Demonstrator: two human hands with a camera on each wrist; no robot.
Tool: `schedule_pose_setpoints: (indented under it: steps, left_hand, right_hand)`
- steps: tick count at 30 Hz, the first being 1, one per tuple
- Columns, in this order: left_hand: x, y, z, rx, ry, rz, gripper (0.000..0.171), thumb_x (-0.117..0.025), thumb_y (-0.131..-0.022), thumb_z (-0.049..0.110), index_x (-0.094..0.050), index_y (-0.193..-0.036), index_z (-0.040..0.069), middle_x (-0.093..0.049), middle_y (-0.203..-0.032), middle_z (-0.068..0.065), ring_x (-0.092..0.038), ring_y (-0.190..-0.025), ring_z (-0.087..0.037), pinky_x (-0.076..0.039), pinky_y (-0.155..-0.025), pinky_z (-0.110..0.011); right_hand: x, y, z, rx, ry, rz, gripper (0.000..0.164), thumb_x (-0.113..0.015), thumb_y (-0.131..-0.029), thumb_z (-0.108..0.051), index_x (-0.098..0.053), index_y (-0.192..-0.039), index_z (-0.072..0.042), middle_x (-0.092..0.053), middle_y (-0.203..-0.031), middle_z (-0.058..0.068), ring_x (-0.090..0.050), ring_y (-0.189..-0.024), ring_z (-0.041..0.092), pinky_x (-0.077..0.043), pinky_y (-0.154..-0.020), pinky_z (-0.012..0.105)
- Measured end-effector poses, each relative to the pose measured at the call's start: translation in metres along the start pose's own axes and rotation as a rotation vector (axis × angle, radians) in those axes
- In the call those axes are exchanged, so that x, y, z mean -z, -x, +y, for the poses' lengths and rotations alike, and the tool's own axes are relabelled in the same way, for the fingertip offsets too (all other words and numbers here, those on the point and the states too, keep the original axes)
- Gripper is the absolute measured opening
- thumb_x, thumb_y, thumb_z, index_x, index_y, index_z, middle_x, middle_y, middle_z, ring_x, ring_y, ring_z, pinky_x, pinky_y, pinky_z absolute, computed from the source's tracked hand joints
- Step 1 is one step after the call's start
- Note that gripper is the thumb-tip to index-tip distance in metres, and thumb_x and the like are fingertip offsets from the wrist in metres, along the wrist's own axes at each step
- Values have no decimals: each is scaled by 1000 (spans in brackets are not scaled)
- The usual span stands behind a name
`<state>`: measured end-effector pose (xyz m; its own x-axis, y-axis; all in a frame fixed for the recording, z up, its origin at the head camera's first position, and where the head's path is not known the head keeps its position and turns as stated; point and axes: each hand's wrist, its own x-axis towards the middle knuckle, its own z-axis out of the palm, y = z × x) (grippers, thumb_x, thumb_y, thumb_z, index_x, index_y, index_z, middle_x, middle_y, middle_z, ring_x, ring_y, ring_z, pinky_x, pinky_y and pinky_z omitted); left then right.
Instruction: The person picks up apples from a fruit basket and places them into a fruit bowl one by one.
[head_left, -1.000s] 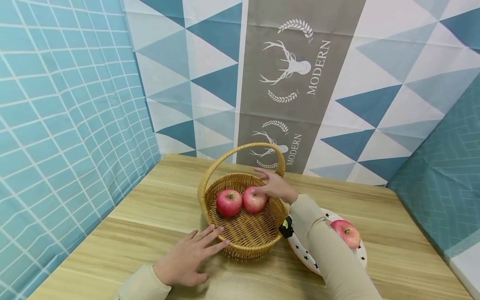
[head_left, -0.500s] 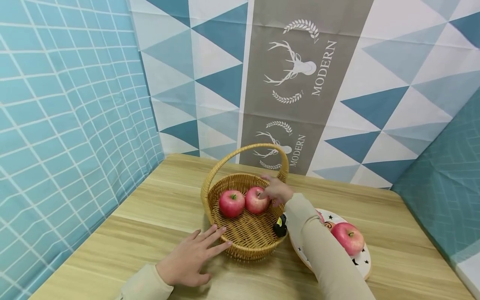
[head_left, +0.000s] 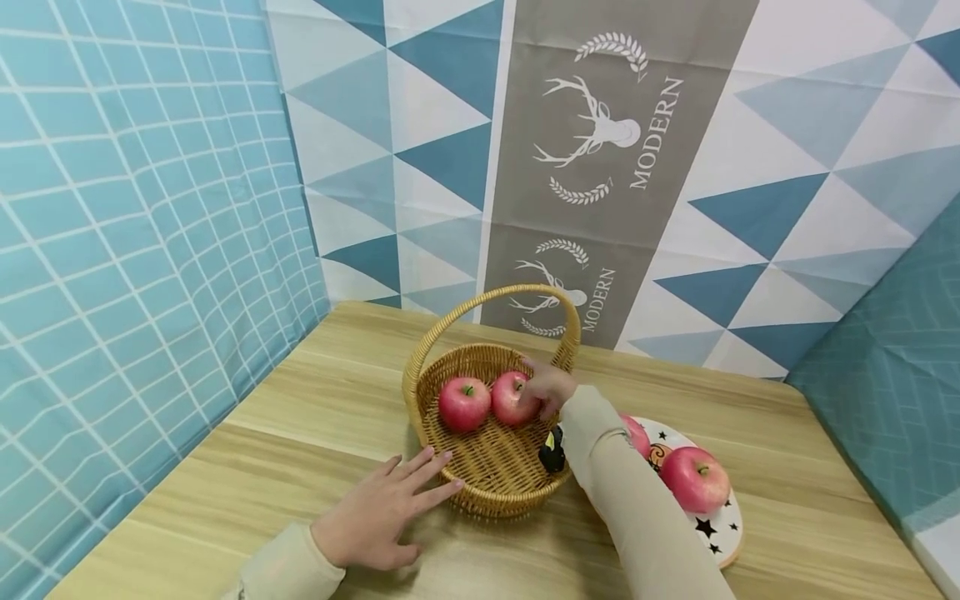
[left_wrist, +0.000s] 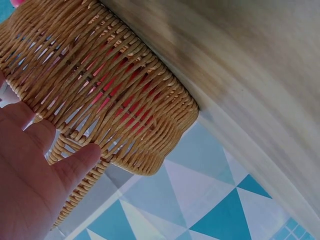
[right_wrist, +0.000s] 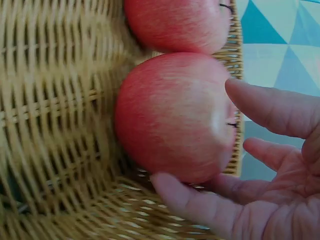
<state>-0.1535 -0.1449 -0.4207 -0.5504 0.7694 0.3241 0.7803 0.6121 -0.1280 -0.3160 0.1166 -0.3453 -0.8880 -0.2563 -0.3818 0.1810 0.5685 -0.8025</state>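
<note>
Two red apples lie side by side in a wicker basket [head_left: 504, 500] with a tall hoop handle. My right hand [head_left: 551, 388] is inside the rim at the right-hand apple [head_left: 510, 402]. In the right wrist view the thumb [right_wrist: 270, 107] is at the stem side of this apple [right_wrist: 172, 117], and a fingertip meets its lower edge; the fingers are spread, the palm apart from it. The left-hand apple [head_left: 464, 406] sits beside it. My left hand [head_left: 378, 518] has its fingers extended, fingertips at the basket's near left rim. In the left wrist view they overlap the wicker side [left_wrist: 105, 85].
A white star-patterned plate [head_left: 723, 527] stands right of the basket, partly hidden by my right sleeve. On it are a large apple [head_left: 696, 479] and another apple [head_left: 637, 436] half covered by the arm. Patterned wall cloth [head_left: 450, 167] rises behind the wooden table [head_left: 285, 433].
My right hand has come down from above the right-hand apple to its right side, fingers now around it. The left hand stays at the rim. The view has shifted slightly.
</note>
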Motion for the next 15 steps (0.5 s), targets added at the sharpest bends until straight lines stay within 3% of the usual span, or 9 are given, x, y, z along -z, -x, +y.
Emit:
schedule_pose_setpoints:
  steps: [7, 12, 15]
  left_hand:
    - [2, 0, 2, -3, -5, 8, 85, -78, -64, 40, -49, -140, 16, -41, -147, -17, -40, -133, -34, -49, -82, -57]
    - [2, 0, 2, -2, -7, 17, 84, -79, -64, 40, -50, -139, 15, -41, -147, -17, -41, -132, -35, -49, -81, -57]
    - [3, 0, 2, 0, -8, 14, 84, -78, -64, 40, -50, -139, 15, -41, -147, -17, -42, -131, -35, -49, -82, -57]
  right_hand:
    - [-5, -1, 4, 19, 96, -22, 88, -59, -74, 11, -22, -152, -5, -28, -150, 23, -55, -103, 34, -54, -71, 50]
    - [-9, 0, 2, 35, 159, -11, 89, -61, -72, 10, -24, -151, -5, -37, -144, 19, -55, -89, 25, -53, -75, 52]
    - [-13, 0, 0, 38, 183, 1, 90, -63, -71, 10, -24, -151, -5, -37, -145, 20, -56, -89, 26, -52, -78, 53]
